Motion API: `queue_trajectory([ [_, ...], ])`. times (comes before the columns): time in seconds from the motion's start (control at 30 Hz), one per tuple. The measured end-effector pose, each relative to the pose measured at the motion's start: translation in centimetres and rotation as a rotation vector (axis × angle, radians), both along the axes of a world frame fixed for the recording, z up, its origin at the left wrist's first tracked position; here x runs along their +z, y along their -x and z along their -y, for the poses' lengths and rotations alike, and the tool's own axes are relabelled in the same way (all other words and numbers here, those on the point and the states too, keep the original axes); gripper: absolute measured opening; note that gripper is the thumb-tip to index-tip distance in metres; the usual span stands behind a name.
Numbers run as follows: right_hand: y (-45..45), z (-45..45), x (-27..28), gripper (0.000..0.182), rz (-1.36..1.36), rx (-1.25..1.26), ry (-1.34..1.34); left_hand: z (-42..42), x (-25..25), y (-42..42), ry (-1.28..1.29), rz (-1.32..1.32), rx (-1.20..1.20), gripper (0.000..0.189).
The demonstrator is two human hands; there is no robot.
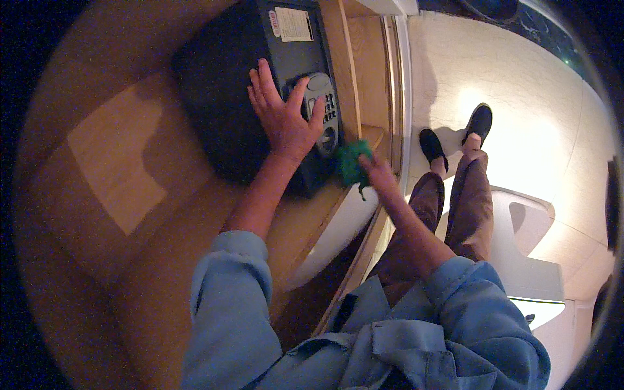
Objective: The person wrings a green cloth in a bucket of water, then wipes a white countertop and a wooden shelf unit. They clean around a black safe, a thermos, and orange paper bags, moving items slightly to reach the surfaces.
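A dark electronic safe (219, 92) sits inside a wooden cabinet. Its front carries a grey control panel (319, 80) with a keypad and a round knob (327, 141). My left hand (287, 117) rests against the safe with fingers spread, the thumb and index finger at the panel's edge; it grips nothing. In my right hand (378, 168) is a bunched green cloth (354, 161), blurred, close to the lower front corner of the safe. A dark strip hangs from the cloth.
A label (295, 24) with writing is stuck on the safe front. A wooden partition (353, 68) and the cabinet frame (397, 97) stand just right of it. On the lit tiled floor (453, 53) are my shoes, beside a white stool-like object (526, 273).
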State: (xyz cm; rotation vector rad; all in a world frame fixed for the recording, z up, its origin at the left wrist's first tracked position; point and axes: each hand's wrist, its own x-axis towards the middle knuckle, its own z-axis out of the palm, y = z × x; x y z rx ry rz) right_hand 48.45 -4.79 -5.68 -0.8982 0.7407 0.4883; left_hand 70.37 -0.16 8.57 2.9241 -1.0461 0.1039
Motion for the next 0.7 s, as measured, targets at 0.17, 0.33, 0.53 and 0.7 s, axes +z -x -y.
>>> queue_trajectory([
  [0.17, -9.0, 6.8, 4.2, 0.032, 0.195, -0.147, 0.278, 0.3, 0.9, 0.1, -0.043, -0.021, 0.039, 0.039],
  [0.33, -10.5, 5.2, 0.6, 0.057, 0.637, 0.241, 1.041, 0.9, 1.1, -0.2, -0.038, -0.033, 0.036, 0.038],
  [0.53, -13.6, 6.0, -1.6, 0.067, 0.721, 0.425, 1.297, 2.0, 2.7, -0.7, -0.068, -0.053, 0.055, 0.039],
  [0.7, -26.1, 9.9, -2.6, 0.059, 0.708, 0.134, 1.245, 2.7, 3.1, -1.5, -0.101, -0.042, 0.033, 0.04],
])
